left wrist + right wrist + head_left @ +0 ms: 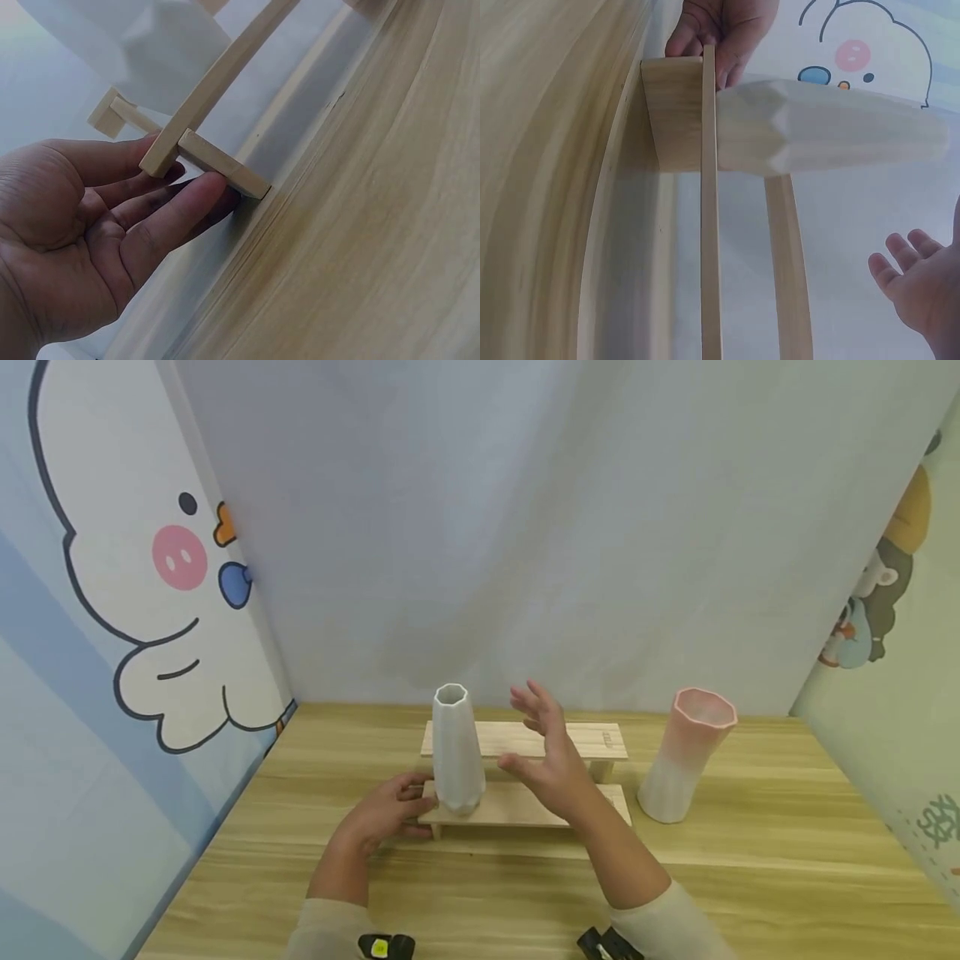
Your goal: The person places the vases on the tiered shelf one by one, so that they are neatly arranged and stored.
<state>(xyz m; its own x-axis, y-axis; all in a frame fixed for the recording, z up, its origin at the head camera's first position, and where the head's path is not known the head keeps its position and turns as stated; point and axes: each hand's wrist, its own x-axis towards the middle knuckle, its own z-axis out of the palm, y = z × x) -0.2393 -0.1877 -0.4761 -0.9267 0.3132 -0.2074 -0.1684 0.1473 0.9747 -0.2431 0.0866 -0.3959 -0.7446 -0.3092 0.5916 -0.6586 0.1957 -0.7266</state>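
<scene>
A wooden two-tier display stand (525, 806) is on the table. On the left part of its lower tier a white faceted vase (457, 756) stands upright. My left hand (384, 812) holds the left end of that lower tier. In the left wrist view its thumb and fingers pinch the board's end by the stand's leg (225, 163). My right hand (557, 770) hovers over the stand, to the right of the white vase and apart from it, fingers spread and holding nothing. The right wrist view shows the same hand (926, 292) off to one side of the vase (840, 127).
A pink-to-white vase (678, 760) stands on the wooden table (780, 827), right of the stand. Behind the table hangs a pale grey curtain (525, 527). Side walls with cartoon prints, one a white bird (105, 468), flank the table.
</scene>
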